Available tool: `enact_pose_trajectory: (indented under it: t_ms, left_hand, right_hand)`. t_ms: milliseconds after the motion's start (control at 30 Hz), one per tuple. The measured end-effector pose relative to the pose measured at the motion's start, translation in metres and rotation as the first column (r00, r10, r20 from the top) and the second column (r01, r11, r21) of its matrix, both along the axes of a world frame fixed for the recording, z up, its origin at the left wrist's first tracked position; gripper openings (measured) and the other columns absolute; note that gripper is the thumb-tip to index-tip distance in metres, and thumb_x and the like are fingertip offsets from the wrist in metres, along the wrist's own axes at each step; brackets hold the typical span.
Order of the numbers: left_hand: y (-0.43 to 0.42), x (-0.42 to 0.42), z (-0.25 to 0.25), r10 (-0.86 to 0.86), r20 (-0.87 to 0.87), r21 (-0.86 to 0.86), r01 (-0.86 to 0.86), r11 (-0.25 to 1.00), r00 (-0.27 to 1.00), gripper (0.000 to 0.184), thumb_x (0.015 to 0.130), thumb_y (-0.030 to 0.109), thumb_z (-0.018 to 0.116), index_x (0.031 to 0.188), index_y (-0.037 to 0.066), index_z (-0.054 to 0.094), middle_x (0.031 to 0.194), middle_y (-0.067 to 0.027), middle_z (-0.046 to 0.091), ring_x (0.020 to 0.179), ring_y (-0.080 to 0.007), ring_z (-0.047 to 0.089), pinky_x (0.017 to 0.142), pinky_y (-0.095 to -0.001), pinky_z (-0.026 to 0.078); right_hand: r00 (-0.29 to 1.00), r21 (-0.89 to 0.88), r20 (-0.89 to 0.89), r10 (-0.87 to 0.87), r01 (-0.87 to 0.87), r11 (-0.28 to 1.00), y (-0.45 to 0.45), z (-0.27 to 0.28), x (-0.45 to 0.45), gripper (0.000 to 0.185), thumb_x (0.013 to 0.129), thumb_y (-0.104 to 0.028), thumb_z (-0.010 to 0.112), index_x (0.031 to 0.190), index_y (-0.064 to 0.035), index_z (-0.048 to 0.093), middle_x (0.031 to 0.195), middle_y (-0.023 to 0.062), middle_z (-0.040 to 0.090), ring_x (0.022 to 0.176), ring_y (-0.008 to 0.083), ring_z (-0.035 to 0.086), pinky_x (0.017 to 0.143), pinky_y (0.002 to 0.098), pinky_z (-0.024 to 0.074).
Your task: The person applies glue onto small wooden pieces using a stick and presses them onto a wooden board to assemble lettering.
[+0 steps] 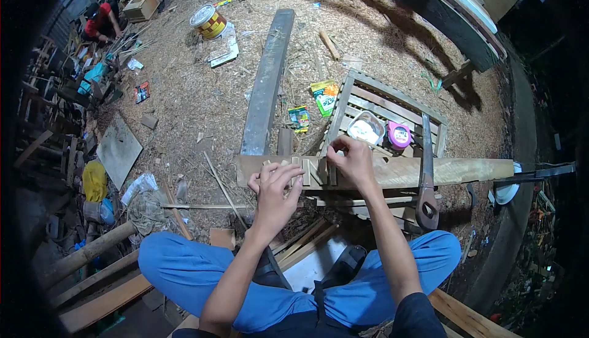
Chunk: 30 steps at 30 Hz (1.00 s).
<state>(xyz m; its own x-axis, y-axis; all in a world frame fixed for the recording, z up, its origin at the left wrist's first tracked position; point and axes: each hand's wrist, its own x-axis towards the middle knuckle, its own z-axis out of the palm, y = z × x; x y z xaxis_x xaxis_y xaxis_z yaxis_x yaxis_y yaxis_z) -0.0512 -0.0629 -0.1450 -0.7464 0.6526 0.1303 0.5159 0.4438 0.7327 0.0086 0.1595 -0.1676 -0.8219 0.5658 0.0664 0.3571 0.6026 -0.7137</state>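
Note:
Across the space before my knees lies a long wooden board (454, 172). Several small wood strips (307, 172) stand or lie side by side on its left part. My left hand (276, 184) rests over these strips with its fingers apart, touching them. Close by on the right, my right hand (351, 160) has thumb and fingertips pinched together above the board; whatever is between them is too small to make out. A handsaw (427, 178) lies across the board, its handle toward me.
Beyond the board are a slatted crate (392, 108), a pink tape measure (399, 135), a plastic tub (366, 129), a dark beam (269, 86) and a paint can (208, 21). Another person (103, 22) crouches at the far left.

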Motion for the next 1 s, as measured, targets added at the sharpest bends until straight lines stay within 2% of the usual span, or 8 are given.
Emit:
enact_pose_trajectory:
  t_ms: [167, 367, 533, 633, 833, 1000]
  left_hand:
    - [0.001, 0.002, 0.0, -0.007, -0.011, -0.01, 0.006, 1.0, 1.0, 0.021, 0.098, 0.021, 0.07, 0.117, 0.016, 0.077, 0.124, -0.0001, 0.074, 0.125, -0.0231, 0.052, 0.108, -0.0422, 0.023]
    - [0.002, 0.003, 0.001, -0.008, -0.004, -0.008, 0.008, 1.0, 1.0, 0.021, 0.098, 0.021, 0.07, 0.117, 0.017, 0.076, 0.126, 0.0003, 0.074, 0.125, -0.0234, 0.052, 0.109, -0.0427, 0.023]
    - [0.0, 0.004, 0.002, -0.004, -0.01, -0.003, 0.004, 1.0, 1.0, 0.021, 0.098, 0.021, 0.071, 0.118, 0.017, 0.077, 0.126, 0.0008, 0.074, 0.125, -0.0232, 0.052, 0.109, -0.0423, 0.024]
    - [-0.002, 0.004, 0.001, -0.004, 0.011, -0.002, 0.004, 1.0, 1.0, 0.021, 0.099, 0.023, 0.068, 0.117, 0.014, 0.076, 0.126, -0.0002, 0.073, 0.129, -0.0253, 0.051, 0.109, -0.0465, 0.022]
    - [-0.002, 0.005, -0.001, -0.017, 0.036, -0.002, 0.017, 1.0, 0.999, 0.022, 0.1, 0.023, 0.067, 0.118, 0.014, 0.076, 0.127, -0.0006, 0.072, 0.13, -0.0258, 0.051, 0.111, -0.0475, 0.022]
    - [0.0, 0.006, -0.001, -0.029, 0.032, -0.005, 0.029, 1.0, 0.999, 0.022, 0.1, 0.023, 0.067, 0.118, 0.014, 0.076, 0.127, -0.0014, 0.072, 0.13, -0.0261, 0.051, 0.112, -0.0486, 0.022]
  right_hand:
    - [0.999, -0.046, 0.011, 0.048, -0.048, 0.998, 0.0, -0.003, 0.004, 0.017, 0.084, -0.022, 0.076, 0.087, -0.0051, 0.077, 0.083, 0.0122, 0.078, 0.077, 0.03, 0.077, 0.073, 0.0398, 0.0596]
    - [0.996, 0.041, 0.009, 0.085, -0.086, 0.995, -0.003, -0.007, 0.004, 0.015, 0.084, -0.021, 0.076, 0.087, -0.0055, 0.077, 0.082, 0.0124, 0.077, 0.076, 0.0313, 0.075, 0.071, 0.0415, 0.0585]
    - [0.992, 0.091, -0.104, 0.07, -0.061, 0.994, -0.002, -0.01, 0.002, 0.014, 0.087, -0.02, 0.077, 0.089, -0.0059, 0.077, 0.084, 0.0122, 0.077, 0.077, 0.0313, 0.075, 0.07, 0.0417, 0.0575]
    - [0.995, 0.052, -0.078, 0.055, -0.051, 0.997, -0.003, -0.003, 0.003, 0.014, 0.087, -0.02, 0.076, 0.089, -0.0062, 0.077, 0.083, 0.0115, 0.077, 0.077, 0.0309, 0.075, 0.07, 0.0414, 0.0575]
    - [0.996, -0.018, -0.011, 0.09, -0.09, 0.996, -0.001, -0.007, 0.006, 0.014, 0.088, -0.021, 0.075, 0.09, -0.0074, 0.077, 0.084, 0.0108, 0.077, 0.076, 0.0302, 0.075, 0.07, 0.0406, 0.0578]
    - [0.994, 0.025, -0.074, 0.085, -0.083, 0.996, -0.003, 0.0, 0.005, 0.013, 0.089, -0.02, 0.074, 0.092, -0.007, 0.078, 0.085, 0.0112, 0.077, 0.076, 0.0297, 0.075, 0.071, 0.0403, 0.0581]
